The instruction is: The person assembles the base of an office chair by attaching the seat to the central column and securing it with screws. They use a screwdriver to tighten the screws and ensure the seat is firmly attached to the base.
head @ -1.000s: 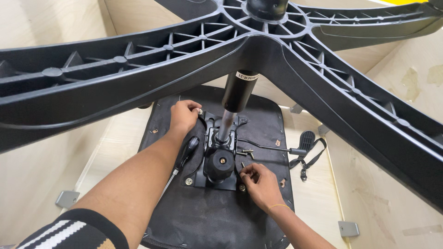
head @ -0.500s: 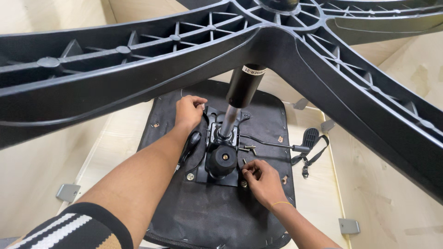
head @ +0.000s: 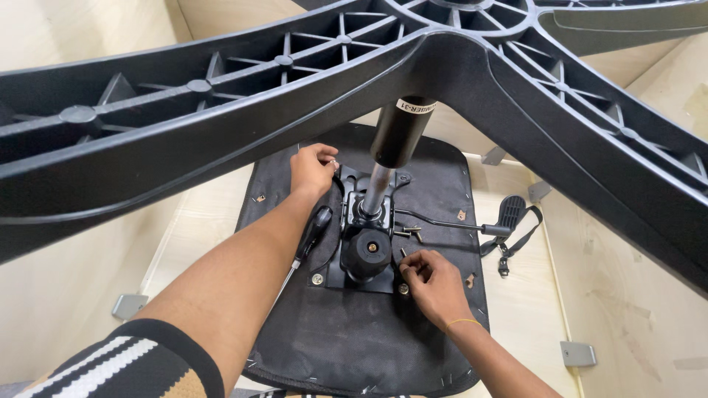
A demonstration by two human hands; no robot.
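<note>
Centre of frame, mounting plate (head: 346, 254): bolted onto upturned seat underside (head: 354, 339).
Left hand (head: 313, 168): fingers curled narrow at plate's upper corner.
Right hand (head: 434, 284): pinching bolt (head: 403, 254) at plate's lower right.
Star base (head: 280, 96): overhead.

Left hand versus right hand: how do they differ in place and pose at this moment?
The left hand reaches to the far corner of the black mechanism plate, arm stretched out; the right hand sits at the near corner, close in. The left hand's fingers curl round the plate's edge; the right hand's fingertips pinch at a bolt. Both are bare and rest on the upturned seat.
</note>
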